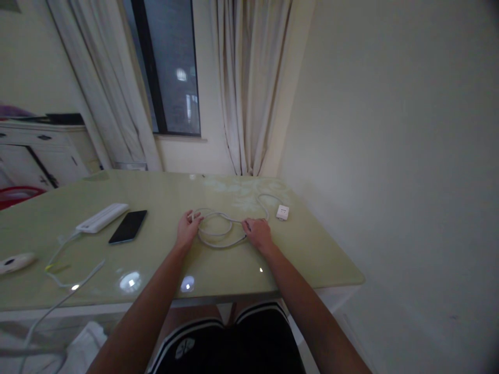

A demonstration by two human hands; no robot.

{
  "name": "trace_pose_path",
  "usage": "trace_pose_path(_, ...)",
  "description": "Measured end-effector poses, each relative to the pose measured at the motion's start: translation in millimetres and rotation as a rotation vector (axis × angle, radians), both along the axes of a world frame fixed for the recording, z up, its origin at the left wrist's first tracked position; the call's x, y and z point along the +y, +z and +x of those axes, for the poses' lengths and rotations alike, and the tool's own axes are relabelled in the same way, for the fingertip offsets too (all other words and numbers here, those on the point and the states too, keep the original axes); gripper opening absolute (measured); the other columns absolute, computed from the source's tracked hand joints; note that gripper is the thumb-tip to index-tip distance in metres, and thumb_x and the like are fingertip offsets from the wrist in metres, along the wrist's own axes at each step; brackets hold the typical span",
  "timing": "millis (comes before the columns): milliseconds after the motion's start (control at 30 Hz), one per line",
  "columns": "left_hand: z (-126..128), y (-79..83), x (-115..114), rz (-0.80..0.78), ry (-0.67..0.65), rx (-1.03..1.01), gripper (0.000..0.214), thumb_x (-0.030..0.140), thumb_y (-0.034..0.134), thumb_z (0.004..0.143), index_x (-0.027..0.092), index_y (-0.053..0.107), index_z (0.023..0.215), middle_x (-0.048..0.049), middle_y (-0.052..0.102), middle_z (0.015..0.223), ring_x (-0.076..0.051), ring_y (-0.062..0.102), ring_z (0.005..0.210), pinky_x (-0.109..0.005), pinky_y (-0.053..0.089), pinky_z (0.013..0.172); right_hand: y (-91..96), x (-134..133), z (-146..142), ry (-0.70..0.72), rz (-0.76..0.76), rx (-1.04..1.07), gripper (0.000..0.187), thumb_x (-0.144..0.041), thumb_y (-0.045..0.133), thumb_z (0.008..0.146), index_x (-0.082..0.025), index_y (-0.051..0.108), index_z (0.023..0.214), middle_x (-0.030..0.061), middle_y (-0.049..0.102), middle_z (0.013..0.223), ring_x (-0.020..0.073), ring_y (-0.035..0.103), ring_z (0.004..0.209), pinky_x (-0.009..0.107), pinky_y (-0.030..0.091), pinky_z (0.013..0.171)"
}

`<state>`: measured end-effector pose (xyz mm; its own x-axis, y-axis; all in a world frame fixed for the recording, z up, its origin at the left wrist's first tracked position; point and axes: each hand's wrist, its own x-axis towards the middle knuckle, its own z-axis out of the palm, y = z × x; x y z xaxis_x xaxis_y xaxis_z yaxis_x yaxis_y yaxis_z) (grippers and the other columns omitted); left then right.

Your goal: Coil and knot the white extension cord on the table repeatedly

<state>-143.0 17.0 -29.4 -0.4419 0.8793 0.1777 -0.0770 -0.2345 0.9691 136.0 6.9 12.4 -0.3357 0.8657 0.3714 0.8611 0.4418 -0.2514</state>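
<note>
A pale grey cable [217, 246] lies in loose loops on the table between my two hands. My left hand [188, 227] is at the left side of the loops, its fingers curled onto the cable. On the right, my right hand [257, 232] is closed over the cable where the strands meet; the fingertips are partly hidden. From there one length curves away behind my right hand and leads toward a small white square block [283, 212], which looks like a power plug or socket.
Left of my hands lie a dark smartphone [128, 227] and a white power strip [103, 217] with its cord. A white rounded device [17, 263] sits at the far left. A thin white cable [88, 279] hangs over the front edge. A wall [390, 156] stands on the right.
</note>
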Motion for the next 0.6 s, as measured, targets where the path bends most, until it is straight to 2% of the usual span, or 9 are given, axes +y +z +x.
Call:
trace_pose_path(100,3,2.2,1,-0.021,0.04,-0.045,0.045,0.023,0.077,0.078,0.018,0.06,0.12,-0.015,0.073,0.115,-0.024,0.072,0.103,-0.038,0.054,0.094,4.6,-5,-3,0.298,0.011,-0.096,0.028,-0.045,0.059,0.1,-0.021,0.072,0.102,0.0096,0.074,0.098,0.0215,0.066,0.093,0.031,0.041,0.086)
trace_pose_path(167,6,6.1,-2,0.002,0.034,-0.04,0.04,0.028,0.076,0.082,0.017,0.061,0.118,-0.0154,0.074,0.116,-0.023,0.072,0.102,-0.037,0.055,0.092,10.2,-12,-4,0.461,-0.007,-0.153,0.035,-0.055,0.068,0.092,-0.021,0.072,0.101,0.0079,0.073,0.099,0.0209,0.065,0.093,0.029,0.041,0.081)
trace_pose_path(267,9,13.2,-7,0.016,0.025,-0.056,0.039,0.037,0.072,0.087,0.016,0.061,0.118,-0.0159,0.074,0.116,-0.022,0.072,0.099,-0.034,0.055,0.087,15.8,-30,-3,0.567,-0.043,-0.192,0.036,-0.055,0.074,0.086,-0.022,0.071,0.097,0.0058,0.071,0.096,0.0198,0.063,0.088,0.027,0.041,0.074)
trace_pose_path(333,11,18.6,-11,0.008,0.029,-0.068,0.042,0.04,0.07,0.089,0.016,0.061,0.121,-0.016,0.075,0.115,-0.02,0.072,0.095,-0.031,0.055,0.084,14.2,-47,-4,0.525,-0.055,-0.195,0.024,-0.045,0.07,0.09,-0.022,0.07,0.096,0.006,0.07,0.096,0.02,0.063,0.088,0.027,0.041,0.073)
trace_pose_path(400,13,24.9,-16,0.019,0.027,-0.034,0.047,0.043,0.069,0.088,0.015,0.059,0.125,-0.0159,0.076,0.114,-0.017,0.07,0.085,-0.03,0.054,0.08,8.9,-64,-11,0.399,-0.073,-0.174,0.015,-0.036,0.064,0.094,-0.022,0.068,0.096,0.0073,0.071,0.097,0.0209,0.063,0.09,0.028,0.042,0.072)
trace_pose_path(500,17,37.1,-24,0.104,0.0,0.06,0.059,0.048,0.071,0.085,0.015,0.057,0.131,-0.016,0.077,0.112,-0.016,0.066,0.075,-0.029,0.051,0.076,0.8,-82,-31,0.189,-0.143,-0.073,0.017,-0.036,0.059,0.097,-0.022,0.067,0.098,0.0083,0.072,0.099,0.0219,0.065,0.089,0.029,0.043,0.072)
trace_pose_path(600,24,50.4,-35,0.201,-0.053,0.063,0.066,0.052,0.072,0.084,0.015,0.056,0.136,-0.016,0.077,0.11,-0.017,0.068,0.079,-0.032,0.05,0.081,-1.0,-85,-60,0.079,-0.233,0.015,0.019,-0.039,0.058,0.097,-0.023,0.068,0.099,0.0087,0.074,0.098,0.023,0.068,0.087,0.03,0.045,0.073)
